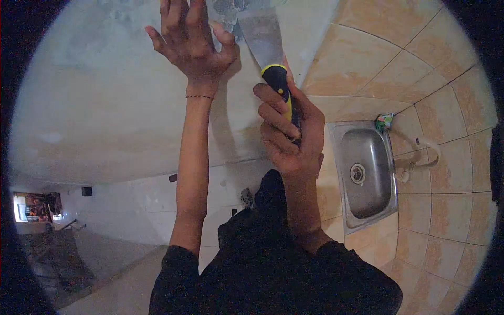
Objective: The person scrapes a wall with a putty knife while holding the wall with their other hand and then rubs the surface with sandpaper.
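Observation:
My right hand [291, 123] is wrapped around the black and yellow handle of a putty knife [261, 37]. Its wide metal blade points up along the pale wall [110, 110], with the tip beside a grey, flaked patch [227, 9] at the top of the view. To the left of the blade, my left hand [197, 44] is spread against the wall, fingers apart and thumb toward the knife. A thin cord bracelet [199, 96] circles the left wrist.
On the right a steel sink [366, 173] is set into a tiled counter, with a tap [428, 152] on the tiled wall [420, 215]. A small green packet [384, 122] sits at the sink's corner. At far left is a bright window [22, 208].

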`<state>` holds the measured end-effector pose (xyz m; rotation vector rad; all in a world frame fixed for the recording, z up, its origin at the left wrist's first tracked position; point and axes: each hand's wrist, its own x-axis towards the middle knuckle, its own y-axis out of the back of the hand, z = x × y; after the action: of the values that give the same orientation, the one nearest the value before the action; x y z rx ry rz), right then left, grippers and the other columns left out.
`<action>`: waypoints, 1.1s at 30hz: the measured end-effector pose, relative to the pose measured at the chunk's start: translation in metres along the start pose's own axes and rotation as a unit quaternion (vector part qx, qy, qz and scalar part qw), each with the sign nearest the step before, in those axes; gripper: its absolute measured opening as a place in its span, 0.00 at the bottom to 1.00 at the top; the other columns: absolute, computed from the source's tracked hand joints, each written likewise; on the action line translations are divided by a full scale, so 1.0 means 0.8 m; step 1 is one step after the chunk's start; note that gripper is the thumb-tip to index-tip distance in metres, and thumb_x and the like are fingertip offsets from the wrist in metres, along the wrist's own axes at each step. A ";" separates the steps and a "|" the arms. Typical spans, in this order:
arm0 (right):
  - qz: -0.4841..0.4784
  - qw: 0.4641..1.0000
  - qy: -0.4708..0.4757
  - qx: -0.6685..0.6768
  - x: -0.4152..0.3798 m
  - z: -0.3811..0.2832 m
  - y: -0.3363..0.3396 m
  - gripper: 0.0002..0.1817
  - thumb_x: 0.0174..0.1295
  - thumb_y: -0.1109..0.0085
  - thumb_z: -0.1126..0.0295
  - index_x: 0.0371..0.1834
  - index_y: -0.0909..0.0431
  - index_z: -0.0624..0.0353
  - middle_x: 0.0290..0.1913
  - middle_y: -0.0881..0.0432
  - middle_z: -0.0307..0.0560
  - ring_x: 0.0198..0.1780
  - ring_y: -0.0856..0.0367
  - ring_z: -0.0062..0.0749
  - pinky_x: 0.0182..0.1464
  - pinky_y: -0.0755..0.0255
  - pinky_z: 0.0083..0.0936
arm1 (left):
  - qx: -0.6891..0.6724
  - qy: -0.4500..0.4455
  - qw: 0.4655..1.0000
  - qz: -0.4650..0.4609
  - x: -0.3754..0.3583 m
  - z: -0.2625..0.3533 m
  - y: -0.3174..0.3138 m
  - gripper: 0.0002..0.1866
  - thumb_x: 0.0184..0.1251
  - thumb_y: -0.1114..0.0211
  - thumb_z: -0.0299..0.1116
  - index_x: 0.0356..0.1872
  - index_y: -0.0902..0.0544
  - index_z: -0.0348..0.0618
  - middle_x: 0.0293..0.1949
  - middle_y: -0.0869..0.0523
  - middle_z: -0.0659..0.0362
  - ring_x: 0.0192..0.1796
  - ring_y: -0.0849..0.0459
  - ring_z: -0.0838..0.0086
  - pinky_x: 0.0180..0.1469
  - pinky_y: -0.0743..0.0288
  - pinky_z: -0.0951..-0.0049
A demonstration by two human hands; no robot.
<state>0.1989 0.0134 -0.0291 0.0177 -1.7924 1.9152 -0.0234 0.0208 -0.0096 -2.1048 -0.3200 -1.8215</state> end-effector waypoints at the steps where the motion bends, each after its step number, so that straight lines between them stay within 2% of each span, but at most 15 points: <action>1: 0.004 1.000 0.000 -0.002 0.001 0.000 -0.004 0.09 0.79 0.63 0.66 0.50 0.39 0.62 0.32 0.40 0.43 0.17 0.41 0.15 0.05 0.47 0.09 | -0.001 0.008 1.000 -0.003 -0.001 0.002 0.001 0.32 0.76 0.57 0.55 0.69 0.26 0.44 0.72 0.28 0.49 0.77 0.36 0.54 0.79 0.61 0.48; 5: 0.009 1.000 -0.002 -0.019 0.002 -0.001 0.006 0.13 0.80 0.59 0.61 0.49 0.35 0.61 0.32 0.34 0.45 0.17 0.38 0.18 0.06 0.41 0.11 | -0.020 0.023 1.000 0.003 0.007 0.013 0.006 0.32 0.77 0.59 0.54 0.70 0.27 0.44 0.72 0.28 0.49 0.77 0.36 0.53 0.79 0.61 0.48; 8: 0.017 0.999 -0.005 -0.035 0.002 -0.007 0.006 0.12 0.79 0.59 0.61 0.50 0.36 0.61 0.32 0.34 0.45 0.17 0.37 0.18 0.06 0.41 0.11 | -0.003 0.027 1.000 -0.006 0.003 0.010 0.003 0.32 0.77 0.60 0.54 0.71 0.28 0.45 0.72 0.29 0.49 0.77 0.37 0.51 0.79 0.61 0.47; 11: 0.015 0.999 0.007 -0.038 0.009 -0.004 0.001 0.13 0.79 0.58 0.61 0.49 0.36 0.61 0.32 0.34 0.45 0.17 0.37 0.18 0.06 0.41 0.11 | -0.018 0.023 0.999 -0.020 0.000 0.005 0.005 0.34 0.76 0.58 0.59 0.72 0.28 0.45 0.74 0.31 0.49 0.78 0.39 0.50 0.79 0.64 0.47; 14: 0.032 0.999 0.007 -0.028 0.003 -0.002 0.000 0.12 0.79 0.57 0.61 0.49 0.36 0.61 0.32 0.34 0.45 0.17 0.37 0.17 0.05 0.42 0.11 | -0.043 0.068 0.997 -0.010 0.000 0.020 0.001 0.29 0.67 0.49 0.43 0.69 0.26 0.50 0.72 0.29 0.54 0.76 0.35 0.60 0.80 0.70 0.52; 17: 0.020 1.000 0.006 -0.005 0.004 -0.005 -0.003 0.16 0.80 0.63 0.66 0.66 0.38 0.58 0.32 0.39 0.43 0.18 0.40 0.15 0.05 0.45 0.09 | -0.049 0.069 0.996 -0.008 0.003 0.025 0.003 0.29 0.65 0.48 0.42 0.69 0.25 0.50 0.73 0.29 0.54 0.77 0.36 0.59 0.80 0.70 0.53; 19: 0.025 0.999 0.003 -0.020 0.003 0.001 0.000 0.11 0.79 0.59 0.63 0.53 0.37 0.59 0.32 0.36 0.44 0.17 0.39 0.16 0.05 0.44 0.10 | -0.055 0.071 0.996 -0.005 0.006 0.025 0.008 0.29 0.65 0.48 0.42 0.68 0.25 0.50 0.73 0.29 0.55 0.77 0.36 0.59 0.80 0.70 0.52; 20: 0.029 0.999 0.003 -0.026 0.002 0.002 0.001 0.12 0.79 0.57 0.61 0.46 0.36 0.60 0.31 0.35 0.44 0.17 0.39 0.17 0.05 0.43 0.11 | -0.060 0.073 0.995 -0.007 0.006 0.026 0.010 0.29 0.65 0.48 0.41 0.68 0.25 0.50 0.73 0.29 0.55 0.77 0.36 0.59 0.80 0.70 0.52; 23: 0.021 0.999 0.017 -0.023 -0.003 0.002 0.001 0.13 0.80 0.63 0.66 0.60 0.37 0.59 0.33 0.40 0.44 0.18 0.41 0.15 0.05 0.46 0.09 | -0.046 0.079 0.996 -0.010 0.004 0.024 0.010 0.29 0.65 0.49 0.42 0.67 0.24 0.49 0.73 0.28 0.55 0.77 0.36 0.59 0.80 0.69 0.52; 26: 0.020 0.998 0.021 -0.062 0.011 -0.002 -0.006 0.11 0.80 0.63 0.66 0.57 0.37 0.60 0.32 0.40 0.43 0.17 0.41 0.15 0.05 0.46 0.09 | -0.057 0.073 0.996 -0.014 0.003 0.019 0.010 0.28 0.66 0.50 0.42 0.67 0.24 0.49 0.72 0.28 0.55 0.77 0.36 0.59 0.80 0.68 0.51; 29: 0.018 1.000 0.009 -0.016 0.003 0.002 -0.006 0.11 0.80 0.63 0.66 0.56 0.37 0.60 0.31 0.40 0.42 0.17 0.41 0.15 0.05 0.46 0.09 | -0.051 0.084 0.995 -0.017 0.001 0.019 0.008 0.34 0.58 0.47 0.42 0.70 0.25 0.51 0.73 0.29 0.57 0.77 0.36 0.63 0.81 0.72 0.52; 33: 0.027 0.999 0.012 -0.020 0.000 -0.002 -0.006 0.10 0.80 0.63 0.65 0.52 0.37 0.60 0.31 0.40 0.41 0.17 0.41 0.15 0.05 0.46 0.09 | -0.050 0.083 0.995 -0.010 0.003 0.019 0.007 0.33 0.60 0.48 0.42 0.70 0.25 0.50 0.72 0.28 0.56 0.77 0.37 0.62 0.81 0.72 0.52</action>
<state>0.2015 0.0152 -0.0246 -0.0666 -1.8327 1.9073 -0.0073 0.0218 -0.0095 -2.0037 -0.2141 -2.0478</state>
